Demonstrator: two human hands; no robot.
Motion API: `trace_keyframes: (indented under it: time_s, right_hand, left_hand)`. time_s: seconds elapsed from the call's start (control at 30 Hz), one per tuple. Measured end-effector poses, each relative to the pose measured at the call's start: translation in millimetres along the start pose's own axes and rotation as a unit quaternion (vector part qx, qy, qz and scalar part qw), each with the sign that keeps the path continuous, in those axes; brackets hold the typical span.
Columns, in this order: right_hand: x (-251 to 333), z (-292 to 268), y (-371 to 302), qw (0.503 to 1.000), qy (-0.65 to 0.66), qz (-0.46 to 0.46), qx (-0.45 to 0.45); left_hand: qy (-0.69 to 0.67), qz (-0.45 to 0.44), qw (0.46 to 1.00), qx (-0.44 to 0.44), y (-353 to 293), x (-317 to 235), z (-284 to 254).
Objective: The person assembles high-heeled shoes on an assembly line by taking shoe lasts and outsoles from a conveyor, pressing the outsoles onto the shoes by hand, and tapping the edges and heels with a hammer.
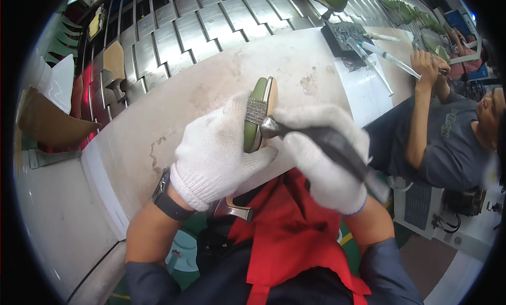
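Observation:
My left hand (213, 147), in a white knit glove, grips a green high-heeled sandal (254, 133) with a glittery strap. The sandal is tipped on its side, its tan sole edge facing right and its shiny heel (236, 210) pointing down towards my lap. In my right hand (329, 152), also gloved, is a black tool (327, 141) with a rounded metal tip; its far end is blurred. The tip meets or nearly meets the sandal's edge just below the strap. Gloved fingers hide part of both sandal and tool.
Beyond the pale worktable (211, 78) runs a metal slat conveyor (184, 25) carrying shoes. Syringes (387, 57) lie at right beside a dark box (340, 39). A co-worker (448, 131) sits close on my right. Tan and white shoe parts (52, 115) stand at left.

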State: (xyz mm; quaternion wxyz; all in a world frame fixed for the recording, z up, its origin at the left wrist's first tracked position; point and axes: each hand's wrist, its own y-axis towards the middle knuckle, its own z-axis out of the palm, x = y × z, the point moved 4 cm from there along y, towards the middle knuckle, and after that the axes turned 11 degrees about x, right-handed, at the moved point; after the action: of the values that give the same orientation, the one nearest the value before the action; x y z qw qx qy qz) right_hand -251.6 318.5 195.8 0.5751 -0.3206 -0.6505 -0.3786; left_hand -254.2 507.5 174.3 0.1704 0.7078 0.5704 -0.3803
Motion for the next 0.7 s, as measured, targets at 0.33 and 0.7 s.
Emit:
trace_keyframes:
  time_s: [0.33,0.7]
  right_hand:
    - [-67,-51,63,0.995,0.032,0.089,-0.041]
    - [-45,-20,22,0.984,0.143,0.102,0.017]
  left_hand:
    - [0.047,0.024,0.997,-0.048,-11,-10,-10]
    - [-0.037,0.274,0.952,-0.134,-69,-65,-51]
